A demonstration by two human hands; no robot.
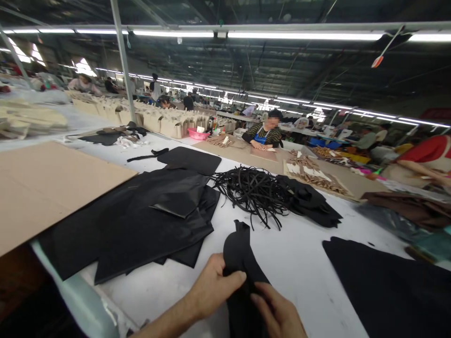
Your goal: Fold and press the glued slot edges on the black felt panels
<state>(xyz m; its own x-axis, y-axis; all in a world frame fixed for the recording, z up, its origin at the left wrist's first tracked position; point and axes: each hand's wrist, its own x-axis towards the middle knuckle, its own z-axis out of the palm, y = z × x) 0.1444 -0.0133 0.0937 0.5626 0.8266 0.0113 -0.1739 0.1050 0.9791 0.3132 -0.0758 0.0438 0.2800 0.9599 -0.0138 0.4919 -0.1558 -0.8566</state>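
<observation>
Head view: left hand (211, 288) and right hand (278, 313) both pinch a black piece (239, 251) — held so lightly, it might slip.

A long white surface (303, 263) is carrying everything. A broad stack of black sheets (141, 220) is lying across its middle, just beside a brown cardboard sheet (45, 188) at the left. Beyond the stack a single black panel (190, 159) is lying flat. A tangle of black strips (253, 190) is sitting against a heap of dark cut pieces (310, 199). Another black sheet (394, 286) is covering the near right corner.
</observation>
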